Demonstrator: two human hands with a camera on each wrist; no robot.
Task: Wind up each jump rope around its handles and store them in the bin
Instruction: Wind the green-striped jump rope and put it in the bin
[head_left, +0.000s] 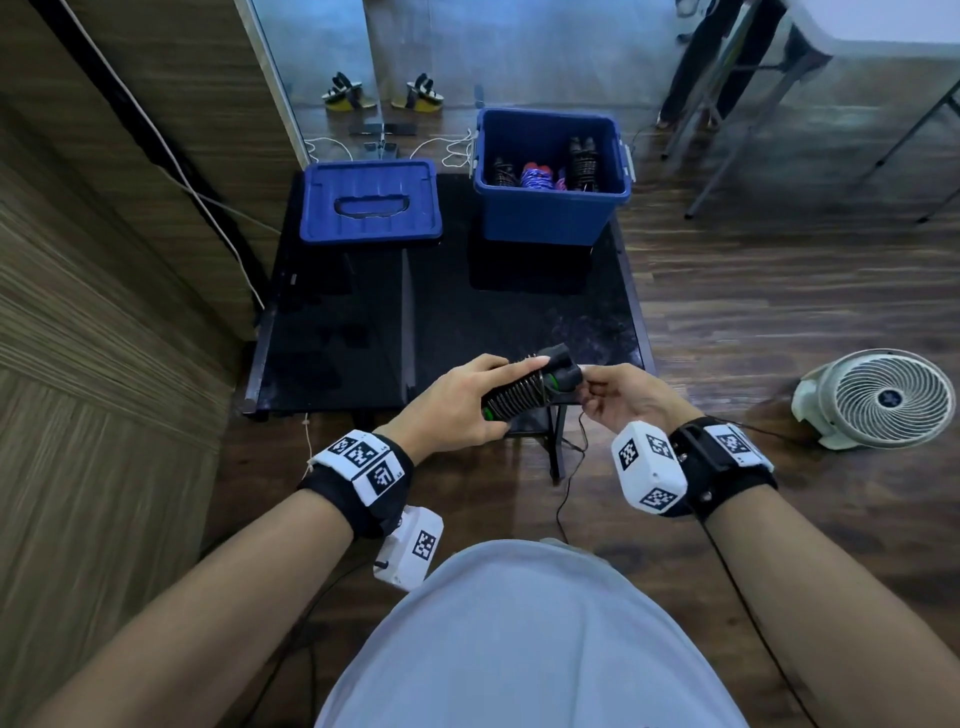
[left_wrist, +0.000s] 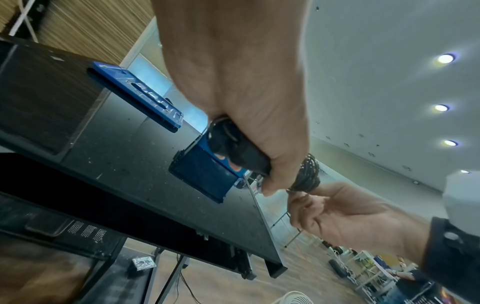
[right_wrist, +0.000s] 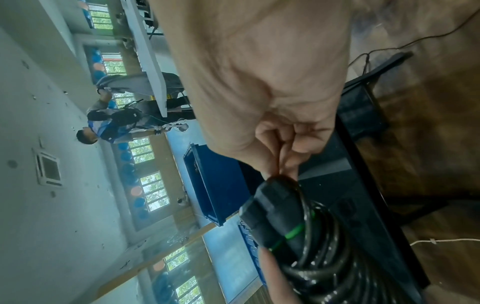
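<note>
One black jump rope (head_left: 524, 387) with green bands on its two handles is held in the air over the near edge of the black desk (head_left: 467, 312), its cord coiled tightly around the paired handles. The left hand (head_left: 457, 405) grips the wound bundle, fingers curled round it, while the right hand (head_left: 621, 397) pinches the cord's end at the handle tips between thumb and fingers. At the desk's far right stands one open blue bin (head_left: 551, 208) holding wound ropes: two black bundles and one purple-and-red one can be counted, with something pink partly hidden between them. Its single blue lid (head_left: 370, 201) lies flat at the far left, apart from the bin. On the wooden floor to the right sits one white fan (head_left: 878, 397); a pair of sandals (head_left: 384, 93) stands beyond the desk. Each wrist carries a strapped white block with black square-pattern markers; no readable writing shows.
</note>
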